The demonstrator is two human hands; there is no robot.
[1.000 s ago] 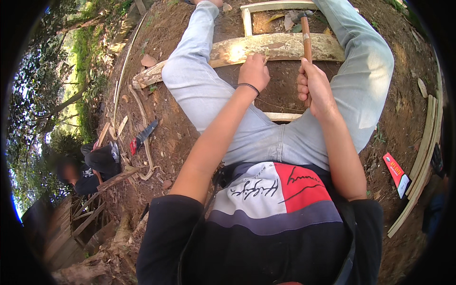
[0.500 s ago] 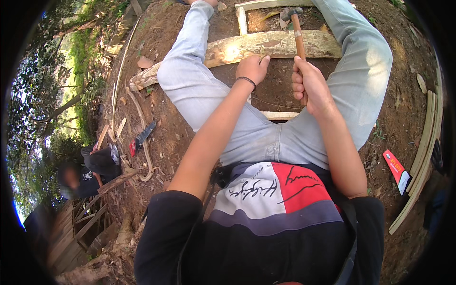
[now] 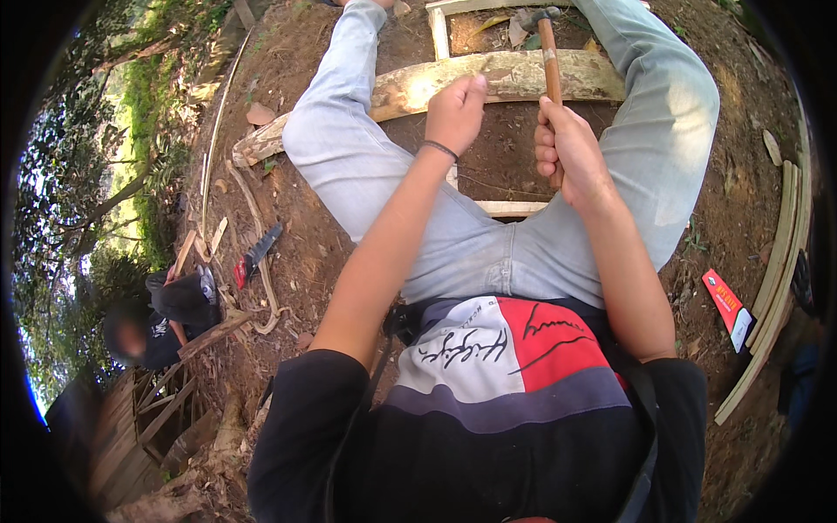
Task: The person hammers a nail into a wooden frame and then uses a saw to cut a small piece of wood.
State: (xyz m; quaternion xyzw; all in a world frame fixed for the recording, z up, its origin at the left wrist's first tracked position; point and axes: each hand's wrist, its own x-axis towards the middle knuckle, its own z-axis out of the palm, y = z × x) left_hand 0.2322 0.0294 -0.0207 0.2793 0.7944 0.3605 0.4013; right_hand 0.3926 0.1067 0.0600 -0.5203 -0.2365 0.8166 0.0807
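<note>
I sit on bare earth with my legs spread in light jeans. A rough wooden plank (image 3: 410, 87) lies across in front of me. My left hand (image 3: 455, 112) rests on its near edge, fingers pinched together on something too small to see. My right hand (image 3: 567, 150) grips the wooden handle of a hammer (image 3: 548, 52). The hammer's metal head is up beyond the far side of the plank, above a pale wooden frame (image 3: 438, 30).
A red-handled saw (image 3: 254, 256) lies on the dirt to my left. Another person (image 3: 166, 314) in black crouches lower left by wooden slats. Long thin strips (image 3: 772, 288) and a red packet (image 3: 725, 301) lie at the right. A short pale board (image 3: 510, 208) lies between my legs.
My right hand has lifted the hammer up and away from me, so its head now sits farther beyond the plank. My left hand stays at the plank's edge.
</note>
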